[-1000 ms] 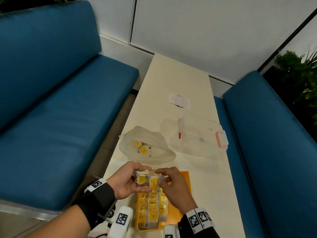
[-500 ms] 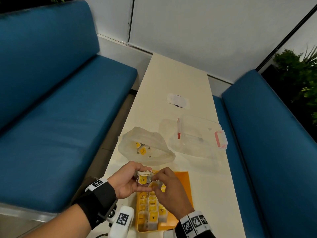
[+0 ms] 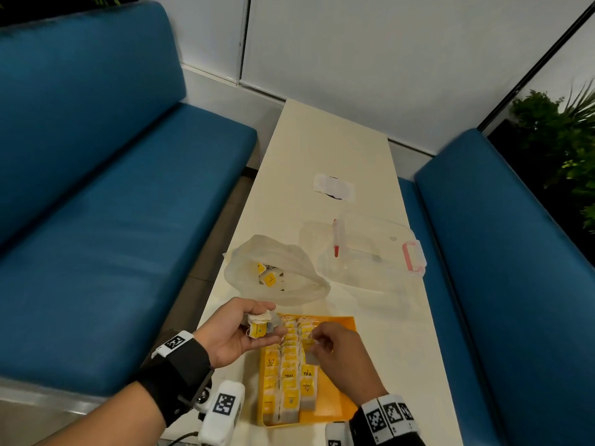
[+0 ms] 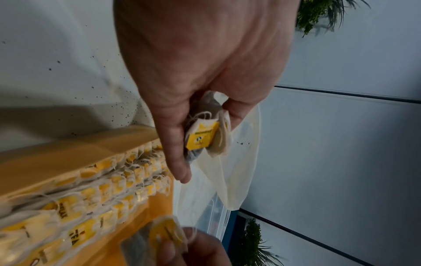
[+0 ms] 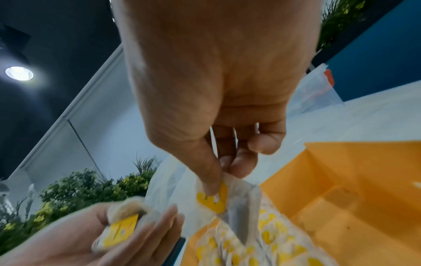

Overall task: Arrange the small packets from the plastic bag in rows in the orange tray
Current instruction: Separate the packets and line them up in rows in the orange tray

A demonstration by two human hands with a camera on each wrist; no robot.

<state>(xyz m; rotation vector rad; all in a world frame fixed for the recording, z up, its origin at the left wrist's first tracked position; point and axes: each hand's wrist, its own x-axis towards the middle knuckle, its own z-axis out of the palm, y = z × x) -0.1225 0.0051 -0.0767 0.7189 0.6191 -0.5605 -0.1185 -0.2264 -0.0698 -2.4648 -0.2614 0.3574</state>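
We cannot count the packets bunched (image 4: 206, 133) in the left hand (image 3: 236, 333): only one yellow tag shows, the rest sit folded behind it. Just beside that grip, the single packet (image 5: 224, 198) pinched by the right hand (image 3: 341, 355) is motion-blurred, its print unreadable. Below both grips, the near edge of the orange tray (image 3: 335, 410) runs behind the right wrist. The packets inside the plastic bag (image 3: 289, 272) are too small and veiled to count.
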